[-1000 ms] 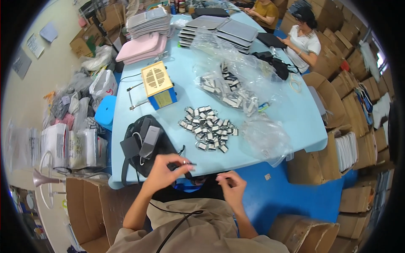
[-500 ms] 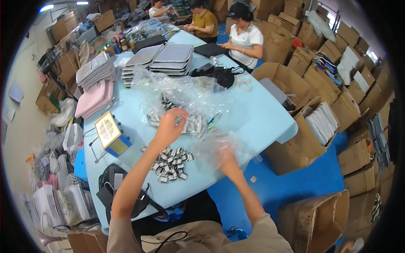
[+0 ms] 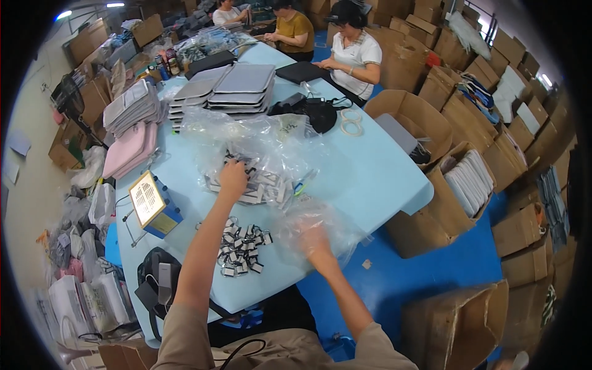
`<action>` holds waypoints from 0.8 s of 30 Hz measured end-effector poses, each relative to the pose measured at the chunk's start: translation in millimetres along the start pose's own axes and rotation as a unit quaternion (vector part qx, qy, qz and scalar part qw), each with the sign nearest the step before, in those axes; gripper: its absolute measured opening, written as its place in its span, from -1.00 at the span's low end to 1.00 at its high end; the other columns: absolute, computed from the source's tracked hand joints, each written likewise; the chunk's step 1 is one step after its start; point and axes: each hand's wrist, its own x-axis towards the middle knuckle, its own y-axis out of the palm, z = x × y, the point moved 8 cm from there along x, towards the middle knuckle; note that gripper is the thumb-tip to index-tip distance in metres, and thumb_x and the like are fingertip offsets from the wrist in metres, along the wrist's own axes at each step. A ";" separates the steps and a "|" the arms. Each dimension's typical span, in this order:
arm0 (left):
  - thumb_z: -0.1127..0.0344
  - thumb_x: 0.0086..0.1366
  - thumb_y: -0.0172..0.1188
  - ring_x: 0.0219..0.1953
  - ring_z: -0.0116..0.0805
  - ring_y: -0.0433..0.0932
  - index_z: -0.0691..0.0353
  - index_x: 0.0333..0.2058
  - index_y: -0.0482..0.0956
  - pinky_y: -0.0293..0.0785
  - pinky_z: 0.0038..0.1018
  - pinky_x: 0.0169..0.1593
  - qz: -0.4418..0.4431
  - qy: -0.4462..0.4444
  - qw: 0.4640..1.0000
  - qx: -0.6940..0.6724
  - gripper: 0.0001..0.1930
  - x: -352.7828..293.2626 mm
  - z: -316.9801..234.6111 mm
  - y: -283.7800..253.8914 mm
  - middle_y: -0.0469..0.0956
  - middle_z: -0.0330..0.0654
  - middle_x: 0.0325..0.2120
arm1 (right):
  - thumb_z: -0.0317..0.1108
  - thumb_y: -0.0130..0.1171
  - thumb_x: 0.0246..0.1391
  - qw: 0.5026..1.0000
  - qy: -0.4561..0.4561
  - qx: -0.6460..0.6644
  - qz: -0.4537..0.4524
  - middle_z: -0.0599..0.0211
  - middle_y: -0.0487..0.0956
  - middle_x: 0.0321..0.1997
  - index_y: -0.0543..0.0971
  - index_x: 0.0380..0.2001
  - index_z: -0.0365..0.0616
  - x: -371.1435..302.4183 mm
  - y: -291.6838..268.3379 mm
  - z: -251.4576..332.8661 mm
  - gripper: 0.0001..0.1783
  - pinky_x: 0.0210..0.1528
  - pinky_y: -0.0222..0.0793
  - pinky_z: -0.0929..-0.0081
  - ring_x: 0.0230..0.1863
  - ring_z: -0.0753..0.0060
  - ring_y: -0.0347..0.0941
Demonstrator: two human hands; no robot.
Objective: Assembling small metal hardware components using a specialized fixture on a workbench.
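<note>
My left hand [image 3: 233,180] reaches down into a heap of small grey-white and black pieces [image 3: 266,187], which lies in and under a large clear plastic bag [image 3: 231,132]. Its fingers are bent and their tips are lost among the pieces. Blurred by motion, my right hand [image 3: 313,237] is closed on a smaller clear plastic bag [image 3: 290,228] near the table's front right edge; the film partly covers the hand. Between my forearms lies a loose pile of small white-and-black pieces with metal rings [image 3: 242,246].
A lit blue box-shaped lamp [image 3: 163,209] stands at the left. Behind are stacks of grey sleeves [image 3: 240,83] and pink sleeves [image 3: 131,150]. A black bag [image 3: 157,271] lies front left. Tape rolls [image 3: 351,122] are near the right edge. Cartons [image 3: 425,222] crowd the right; three people sit beyond.
My left hand has gone from above the heap down into it. My right hand, with the smaller plastic bag, has shifted slightly left and nearer to me.
</note>
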 end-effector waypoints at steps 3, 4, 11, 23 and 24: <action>0.31 0.09 0.47 0.03 0.05 0.56 0.20 -0.23 0.70 0.56 -0.12 0.02 0.015 -0.033 0.999 -0.017 -0.74 -7.0 16.5 1.6 0.60 0.00 -0.11 | -0.26 0.13 0.18 0.998 0.040 0.051 0.028 -0.04 0.63 -0.11 0.67 -0.13 -0.08 -4.8 -10.4 12.5 -0.73 0.07 0.49 0.02 -0.04 -0.19 0.56; 0.31 0.09 0.47 0.03 0.05 0.56 0.20 -0.23 0.70 0.56 -0.12 0.02 0.011 -0.031 0.999 -0.018 -0.74 -8.1 14.9 0.3 0.60 0.00 -0.11 | -0.26 0.13 0.18 0.998 0.039 0.049 0.024 -0.04 0.63 -0.11 0.67 -0.13 -0.08 -12.1 -18.1 8.1 -0.73 0.07 0.49 0.02 -0.04 -0.19 0.56; 0.45 0.11 0.40 -0.12 0.04 0.62 0.31 -0.32 0.67 0.57 -0.18 -0.08 -0.072 0.011 0.986 -0.147 -0.85 -15.5 10.3 -31.0 0.57 0.02 -0.24 | -0.60 0.20 0.20 0.933 -0.018 0.299 -0.201 0.17 0.63 -0.21 0.62 -0.11 -0.28 -97.2 -105.3 26.8 -0.81 -0.05 0.54 0.36 -0.15 0.18 0.61; 0.41 0.37 0.31 -0.25 -0.51 0.63 0.35 -0.16 0.58 0.55 -0.56 -0.21 -0.127 -0.060 0.830 -0.540 -0.84 -113.4 -6.4 -151.0 0.65 -0.22 -0.36 | -0.51 0.18 0.33 0.764 0.204 0.601 -0.114 0.27 0.64 -0.22 0.62 -0.08 -0.36 -199.4 -56.4 26.8 -0.83 -0.06 0.57 0.47 -0.23 0.46 0.62; 0.41 0.39 0.30 -0.24 -0.52 0.61 0.34 -0.15 0.58 0.55 -0.56 -0.19 -0.115 -0.058 0.816 -0.563 -0.85 -143.9 -19.1 -164.1 0.64 -0.24 -0.35 | -0.50 0.19 0.32 0.748 0.209 0.623 -0.098 0.28 0.65 -0.21 0.62 -0.08 -0.35 -203.8 -54.0 36.0 -0.82 -0.06 0.56 0.48 -0.22 0.46 0.62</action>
